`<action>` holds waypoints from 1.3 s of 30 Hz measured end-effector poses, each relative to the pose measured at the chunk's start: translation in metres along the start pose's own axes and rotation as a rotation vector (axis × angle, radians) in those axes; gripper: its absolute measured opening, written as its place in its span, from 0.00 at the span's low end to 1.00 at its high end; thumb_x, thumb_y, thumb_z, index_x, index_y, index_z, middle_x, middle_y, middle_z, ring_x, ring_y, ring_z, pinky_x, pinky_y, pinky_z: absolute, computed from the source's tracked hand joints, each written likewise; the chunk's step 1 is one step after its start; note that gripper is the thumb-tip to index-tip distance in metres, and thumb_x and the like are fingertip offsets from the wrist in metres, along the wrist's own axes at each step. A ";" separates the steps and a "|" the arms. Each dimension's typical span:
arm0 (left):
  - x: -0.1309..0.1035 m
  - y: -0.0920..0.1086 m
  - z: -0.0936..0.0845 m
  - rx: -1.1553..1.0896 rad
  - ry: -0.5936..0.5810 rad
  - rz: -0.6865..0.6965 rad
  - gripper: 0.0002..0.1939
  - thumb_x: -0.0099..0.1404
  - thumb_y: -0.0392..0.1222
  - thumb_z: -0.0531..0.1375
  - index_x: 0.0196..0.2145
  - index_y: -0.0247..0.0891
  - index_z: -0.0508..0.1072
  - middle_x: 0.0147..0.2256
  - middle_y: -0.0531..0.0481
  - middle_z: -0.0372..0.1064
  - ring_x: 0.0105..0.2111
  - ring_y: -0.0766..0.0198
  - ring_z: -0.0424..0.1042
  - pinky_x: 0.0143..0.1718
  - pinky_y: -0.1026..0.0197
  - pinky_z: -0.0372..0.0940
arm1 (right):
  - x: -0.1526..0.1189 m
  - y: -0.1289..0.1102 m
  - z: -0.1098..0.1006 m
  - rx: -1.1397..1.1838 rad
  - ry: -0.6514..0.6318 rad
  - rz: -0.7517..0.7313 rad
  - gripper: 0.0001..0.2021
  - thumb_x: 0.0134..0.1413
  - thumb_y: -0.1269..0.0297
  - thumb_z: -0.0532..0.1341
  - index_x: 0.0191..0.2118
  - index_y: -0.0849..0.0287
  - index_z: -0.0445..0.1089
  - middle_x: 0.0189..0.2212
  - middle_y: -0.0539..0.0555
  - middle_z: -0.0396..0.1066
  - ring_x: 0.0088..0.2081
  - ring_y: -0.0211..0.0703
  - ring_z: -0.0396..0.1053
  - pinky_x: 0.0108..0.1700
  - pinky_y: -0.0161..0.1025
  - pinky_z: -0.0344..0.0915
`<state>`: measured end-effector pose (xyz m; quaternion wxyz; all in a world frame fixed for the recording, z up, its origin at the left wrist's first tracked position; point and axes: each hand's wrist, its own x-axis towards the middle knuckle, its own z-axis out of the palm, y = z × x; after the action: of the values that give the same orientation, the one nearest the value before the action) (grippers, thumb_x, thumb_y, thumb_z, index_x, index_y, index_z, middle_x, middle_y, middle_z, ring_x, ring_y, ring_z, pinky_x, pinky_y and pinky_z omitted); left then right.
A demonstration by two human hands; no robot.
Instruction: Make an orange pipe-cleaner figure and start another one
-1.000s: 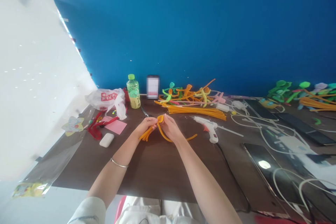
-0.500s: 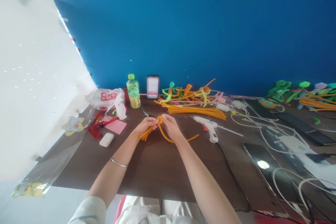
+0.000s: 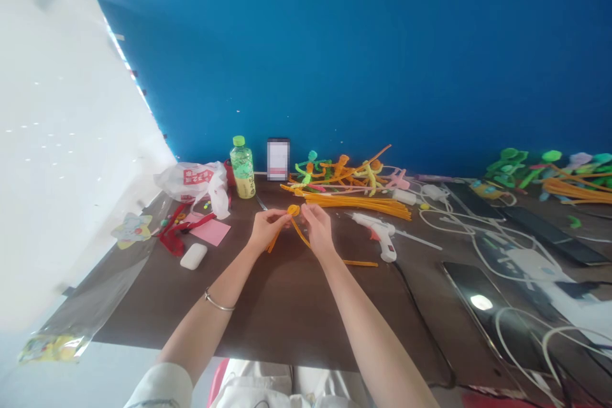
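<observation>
My left hand (image 3: 268, 229) pinches a small orange pipe-cleaner coil (image 3: 293, 210) between thumb and fingertips. Orange pipe-cleaner ends (image 3: 273, 242) hang below its fingers. Just right of the coil is my right hand (image 3: 318, 229), its fingers loosely bent and slightly apart, with nothing visible gripped in them. From the coil one long strand runs down behind the right hand, and its free end (image 3: 363, 263) lies on the dark table to the right of the wrist. Behind my hands lies a bundle of orange pipe cleaners (image 3: 368, 205). The scissors (image 3: 261, 203) are partly hidden by my left hand.
A glue gun (image 3: 382, 233) with a black cord lies right of my hands. Behind stand a green-capped bottle (image 3: 243, 169), a phone (image 3: 278, 159) and pipe-cleaner figures (image 3: 342, 169). A white case (image 3: 194, 255) lies left; phones and white cables crowd the right.
My right hand has moved slightly right, away from the coil it was touching. The long strand now hangs straighter, its free end lower and farther right. My left hand keeps its pinch.
</observation>
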<state>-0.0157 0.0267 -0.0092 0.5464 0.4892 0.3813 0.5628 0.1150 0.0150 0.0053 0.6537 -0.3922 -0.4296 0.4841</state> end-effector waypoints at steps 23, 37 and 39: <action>-0.002 -0.006 -0.004 0.495 0.023 0.651 0.06 0.54 0.39 0.60 0.31 0.41 0.76 0.30 0.47 0.73 0.30 0.64 0.71 0.33 0.62 0.65 | -0.004 0.008 0.006 -0.041 -0.065 0.044 0.21 0.45 0.45 0.58 0.19 0.59 0.62 0.16 0.45 0.48 0.20 0.31 0.47 0.23 0.33 0.46; 0.000 -0.005 0.000 0.144 0.152 0.274 0.10 0.49 0.44 0.64 0.29 0.36 0.76 0.27 0.47 0.73 0.26 0.64 0.71 0.31 0.60 0.68 | 0.002 0.009 0.000 -0.370 -0.141 -0.140 0.15 0.49 0.51 0.55 0.29 0.59 0.67 0.28 0.52 0.69 0.33 0.41 0.67 0.38 0.38 0.63; 0.001 -0.004 0.001 0.015 0.174 0.157 0.13 0.47 0.44 0.65 0.30 0.34 0.76 0.27 0.47 0.73 0.27 0.63 0.72 0.33 0.59 0.68 | 0.000 0.008 0.000 -0.431 -0.214 -0.159 0.12 0.48 0.55 0.58 0.33 0.59 0.67 0.32 0.54 0.71 0.35 0.42 0.69 0.39 0.39 0.65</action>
<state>-0.0140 0.0286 -0.0129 0.4617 0.4709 0.3918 0.6415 0.1121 0.0167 -0.0022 0.5417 -0.4340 -0.6191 0.3673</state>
